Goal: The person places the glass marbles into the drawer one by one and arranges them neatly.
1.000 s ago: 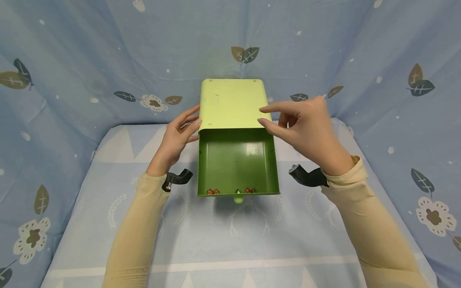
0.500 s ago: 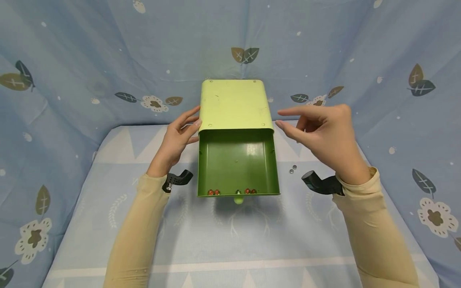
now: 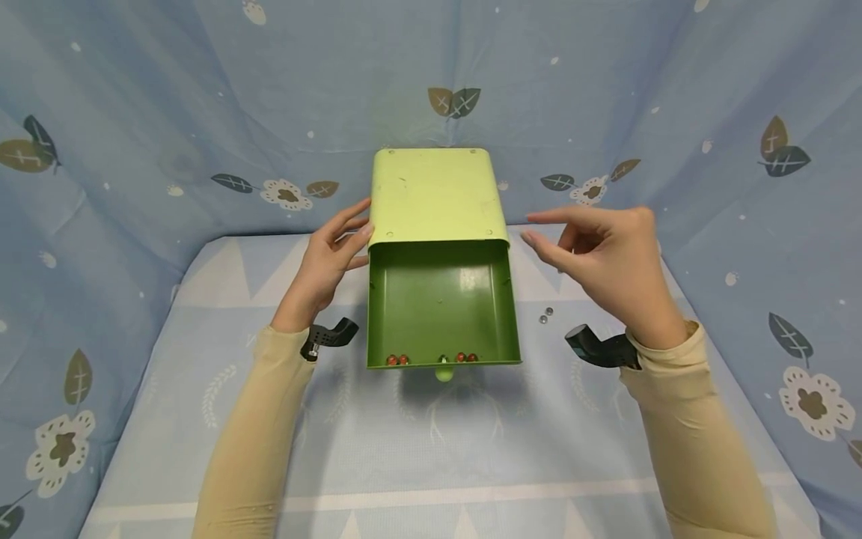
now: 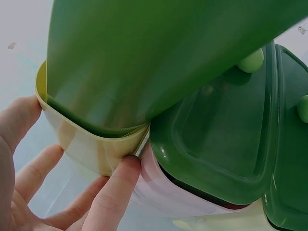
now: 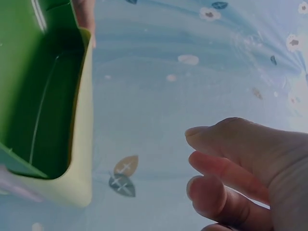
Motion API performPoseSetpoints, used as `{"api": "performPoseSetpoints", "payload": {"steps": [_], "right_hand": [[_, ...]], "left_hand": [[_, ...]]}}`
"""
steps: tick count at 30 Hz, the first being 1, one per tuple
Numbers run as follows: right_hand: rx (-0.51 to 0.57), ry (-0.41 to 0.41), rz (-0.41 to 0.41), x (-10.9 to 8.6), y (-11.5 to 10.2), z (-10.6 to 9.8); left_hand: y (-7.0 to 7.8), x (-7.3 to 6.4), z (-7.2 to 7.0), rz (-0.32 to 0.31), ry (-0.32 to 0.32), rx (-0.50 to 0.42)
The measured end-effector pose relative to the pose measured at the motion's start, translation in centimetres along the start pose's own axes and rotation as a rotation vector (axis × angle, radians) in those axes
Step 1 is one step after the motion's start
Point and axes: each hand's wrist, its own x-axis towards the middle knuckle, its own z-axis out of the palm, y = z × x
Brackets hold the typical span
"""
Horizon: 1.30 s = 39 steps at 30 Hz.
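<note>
A stacked drawer unit has a pale yellow-green top casing and its dark green top drawer pulled out. Along the drawer's front wall lie several small balls, red ones and a clear or greenish one. My left hand rests spread fingers against the casing's left side; in the left wrist view the fingertips touch its pale wall. To the right of the unit, my right hand hovers apart from it, thumb and index finger separated. The right wrist view shows nothing between those fingers.
Two small grey, shiny balls lie on the patterned cloth right of the unit. Below the top drawer, the left wrist view shows further dark green drawer fronts with round light green knobs. Blue fabric hangs behind and at both sides.
My right hand has moved right, away from the casing's right side, and slightly down. The two grey balls on the cloth have come into sight. My left hand stays on the casing.
</note>
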Motion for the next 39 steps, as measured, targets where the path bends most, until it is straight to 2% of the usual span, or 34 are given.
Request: {"api": "performPoseSetpoints", "payload": {"steps": [6, 13, 21, 39], "right_hand": [[0.056, 0.029, 0.093, -1.2, 1.5, 0.1], [0.05, 0.061, 0.109, -2.3, 3.4, 0.5], [0.057, 0.017, 0.191, -3.8, 5.3, 1.7], [0.028, -0.026, 0.246, -6.2, 6.3, 2.1]], "left_hand": [[0.0, 0.0, 0.0, 0.002, -0.001, -0.007], [-0.1, 0.0, -0.1, 0.003, 0.0, -0.007], [0.0, 0.1, -0.1, -0.002, 0.0, -0.005], [0.1, -0.1, 0.1, -0.01, 0.001, -0.002]]}}
